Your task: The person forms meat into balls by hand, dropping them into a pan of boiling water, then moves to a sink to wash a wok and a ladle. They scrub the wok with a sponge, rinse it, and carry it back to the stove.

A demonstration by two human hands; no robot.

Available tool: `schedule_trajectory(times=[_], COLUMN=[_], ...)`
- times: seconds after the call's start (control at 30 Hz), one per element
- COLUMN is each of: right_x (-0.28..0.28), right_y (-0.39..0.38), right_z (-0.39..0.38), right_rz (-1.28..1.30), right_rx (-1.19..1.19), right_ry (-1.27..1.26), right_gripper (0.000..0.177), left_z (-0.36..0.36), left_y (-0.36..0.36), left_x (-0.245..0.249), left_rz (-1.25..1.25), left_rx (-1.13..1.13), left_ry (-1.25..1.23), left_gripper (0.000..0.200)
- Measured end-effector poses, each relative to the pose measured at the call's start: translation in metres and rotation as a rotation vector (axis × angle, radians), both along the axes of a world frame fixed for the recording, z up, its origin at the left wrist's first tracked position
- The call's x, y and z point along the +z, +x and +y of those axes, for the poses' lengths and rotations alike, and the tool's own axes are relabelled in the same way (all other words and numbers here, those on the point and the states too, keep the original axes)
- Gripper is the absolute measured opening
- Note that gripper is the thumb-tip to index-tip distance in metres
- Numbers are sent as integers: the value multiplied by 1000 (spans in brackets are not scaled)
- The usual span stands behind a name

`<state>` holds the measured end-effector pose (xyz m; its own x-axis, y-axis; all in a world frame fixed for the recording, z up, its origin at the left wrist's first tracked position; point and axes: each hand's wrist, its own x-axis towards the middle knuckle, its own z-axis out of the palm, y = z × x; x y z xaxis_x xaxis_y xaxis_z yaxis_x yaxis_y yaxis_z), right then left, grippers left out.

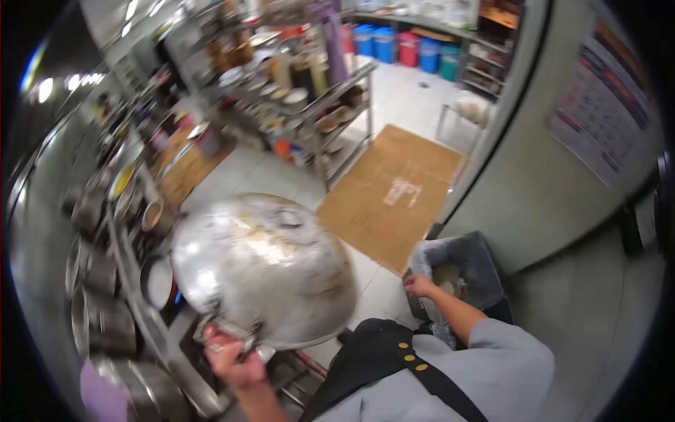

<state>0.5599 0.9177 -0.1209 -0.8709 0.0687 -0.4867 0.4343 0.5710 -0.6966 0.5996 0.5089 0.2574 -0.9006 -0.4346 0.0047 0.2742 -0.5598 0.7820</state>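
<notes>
A large, dented silver-coloured metal wok (267,264) hangs tilted in front of me, its rounded outside facing up toward the camera. My left hand (235,359) is closed around the loop handle at its near edge. What the wok holds, if anything, is hidden from this side. To the right, my right hand (420,285) has its fingers closed on the near left rim of a dark grey waste bin (485,271). A pale plastic liner (439,250) covers part of that rim, and some refuse (450,281) lies inside.
Metal pots (105,320) crowd a steel rack (133,295) on the left. A flattened cardboard sheet (376,190) lies on the tiled floor. Beyond it stand a loaded shelf unit (344,88) and coloured bins (408,49). A wall panel with a calendar (605,102) rises at right.
</notes>
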Motion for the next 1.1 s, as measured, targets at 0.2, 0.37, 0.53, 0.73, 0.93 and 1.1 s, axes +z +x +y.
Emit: schedule_trajectory(times=[0.2,0.37,0.53,0.73,0.93,1.1], right_x=[12,3,-1,-50,-61,66], right_y=[179,246,122,-94,-394,-645], right_z=[90,33,1,-44,-130,-318], right_rz=[-137,-530,-593,-564,-445,-607], right_rx=[-1045,-858,-611,-522,-494,-502], right_ry=[-209,-91,-102,-284,-1059,-1341], right_gripper=[14,16,19,24,29,67], left_z=[120,180,169,62,-10,-100], left_y=[-151,-148,-224,-404,-564,-660], left_x=[-172,-119,-209,-194,-189,-185], left_rz=[-246,-470,-539,-668,-771,-646], left_rx=[-921,-1122,-1226,-912,-239,94], left_ry=[420,471,473,647,433,381], left_gripper=[49,38,29,44,50,41])
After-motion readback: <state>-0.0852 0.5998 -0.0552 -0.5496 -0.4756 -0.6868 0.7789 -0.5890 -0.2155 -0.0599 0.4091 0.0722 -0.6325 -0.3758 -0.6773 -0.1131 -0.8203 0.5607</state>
